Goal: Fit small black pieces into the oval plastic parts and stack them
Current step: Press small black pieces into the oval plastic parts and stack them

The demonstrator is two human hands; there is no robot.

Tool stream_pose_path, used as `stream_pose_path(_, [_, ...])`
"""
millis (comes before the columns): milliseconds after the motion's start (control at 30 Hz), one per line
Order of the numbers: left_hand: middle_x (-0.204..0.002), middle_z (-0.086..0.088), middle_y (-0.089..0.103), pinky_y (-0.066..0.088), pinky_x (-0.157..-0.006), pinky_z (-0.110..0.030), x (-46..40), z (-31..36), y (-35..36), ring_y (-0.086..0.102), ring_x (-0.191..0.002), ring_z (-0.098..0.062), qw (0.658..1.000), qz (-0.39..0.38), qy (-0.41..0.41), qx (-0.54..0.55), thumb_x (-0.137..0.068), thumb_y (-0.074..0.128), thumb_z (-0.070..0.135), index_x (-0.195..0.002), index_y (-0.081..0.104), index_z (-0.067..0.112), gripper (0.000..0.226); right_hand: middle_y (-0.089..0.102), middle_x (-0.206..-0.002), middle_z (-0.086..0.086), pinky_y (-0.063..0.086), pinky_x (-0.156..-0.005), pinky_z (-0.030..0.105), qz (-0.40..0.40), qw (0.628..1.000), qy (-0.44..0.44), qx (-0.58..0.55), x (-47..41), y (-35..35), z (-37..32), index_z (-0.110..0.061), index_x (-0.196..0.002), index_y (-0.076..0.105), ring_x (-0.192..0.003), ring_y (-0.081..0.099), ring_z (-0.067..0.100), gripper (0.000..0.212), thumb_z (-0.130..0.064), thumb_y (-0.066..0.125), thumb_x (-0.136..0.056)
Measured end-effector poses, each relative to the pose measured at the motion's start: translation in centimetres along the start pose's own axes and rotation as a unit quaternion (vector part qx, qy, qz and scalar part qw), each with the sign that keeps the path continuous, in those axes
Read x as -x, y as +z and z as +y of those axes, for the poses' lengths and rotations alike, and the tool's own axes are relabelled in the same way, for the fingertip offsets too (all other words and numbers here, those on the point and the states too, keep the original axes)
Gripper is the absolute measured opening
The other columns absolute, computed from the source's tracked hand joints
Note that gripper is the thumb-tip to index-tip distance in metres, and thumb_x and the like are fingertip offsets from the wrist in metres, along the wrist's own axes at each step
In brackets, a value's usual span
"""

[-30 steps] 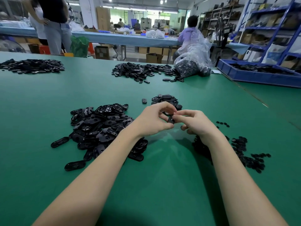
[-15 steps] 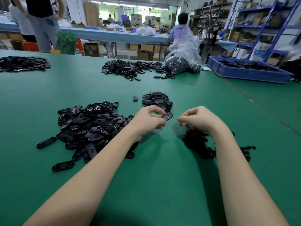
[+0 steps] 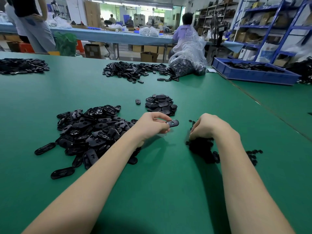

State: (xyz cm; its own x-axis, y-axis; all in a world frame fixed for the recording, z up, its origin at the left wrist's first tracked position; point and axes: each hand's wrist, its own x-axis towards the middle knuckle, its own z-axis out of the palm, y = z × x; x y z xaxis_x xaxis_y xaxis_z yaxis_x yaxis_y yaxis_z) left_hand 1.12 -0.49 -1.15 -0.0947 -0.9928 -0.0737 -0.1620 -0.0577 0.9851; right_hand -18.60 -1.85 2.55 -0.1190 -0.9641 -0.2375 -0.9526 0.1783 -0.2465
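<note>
Loose oval parts (image 3: 91, 132) lie left, small pieces (image 3: 204, 149) right, the stacked ovals (image 3: 161, 104) behind.

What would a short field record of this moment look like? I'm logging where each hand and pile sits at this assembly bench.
left hand: pinches one oval part above the table
right hand: fingers curled down into the small black pieces; whether it holds one is hidden
loose oval parts: big pile left of the left hand
stacked pile: just beyond the hands
table: green mat
</note>
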Motion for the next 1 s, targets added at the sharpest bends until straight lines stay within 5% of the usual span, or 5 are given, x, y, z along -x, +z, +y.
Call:
stream_pose_path(200, [-0.085,-0.011,0.072,0.058,-0.070,-0.018,0.12,0.00,-0.04,0.066,-0.076,-0.018,1.000,0.000,-0.003,0.002,-0.088,0.062,-0.007,-0.108,0.071,0.002,0.024,0.071,-0.107,0.000,0.053,-0.089,0.032,0.028,1.000,-0.012,-0.002,0.19,-0.10,0.09,-0.028,-0.100,0.076,-0.100,0.066,0.025,0.024,-0.033,0.077,-0.076])
stream_pose_path(467, [-0.083,-0.009,0.074,0.060,-0.081,-0.026,-0.05,-0.17,-0.01,0.067,-0.077,-0.019,1.000,-0.002,-0.004,0.013,-0.088,0.064,-0.006,-0.102,0.072,0.005,0.020,0.074,-0.094,-0.008,0.059,-0.088,0.037,-0.035,0.998,-0.053,0.005,0.09,-0.27,-0.22,-0.042,-0.071,0.078,-0.095,0.069,0.020,0.021,-0.049,0.090,-0.055])
stream_pose_path(1000, [-0.081,-0.007,0.073,0.058,-0.074,-0.021,-0.25,-0.30,-0.19,0.069,-0.071,-0.013,1.000,-0.006,-0.002,0.014,-0.087,0.064,-0.007,-0.097,0.072,0.009,0.020,0.074,-0.091,-0.010,0.059,-0.084,0.034,-0.056,0.992,-0.105,0.047,-0.22,-0.09,-0.40,-0.039,-0.069,0.075,-0.087,0.069,0.014,0.012,-0.045,0.085,-0.070])
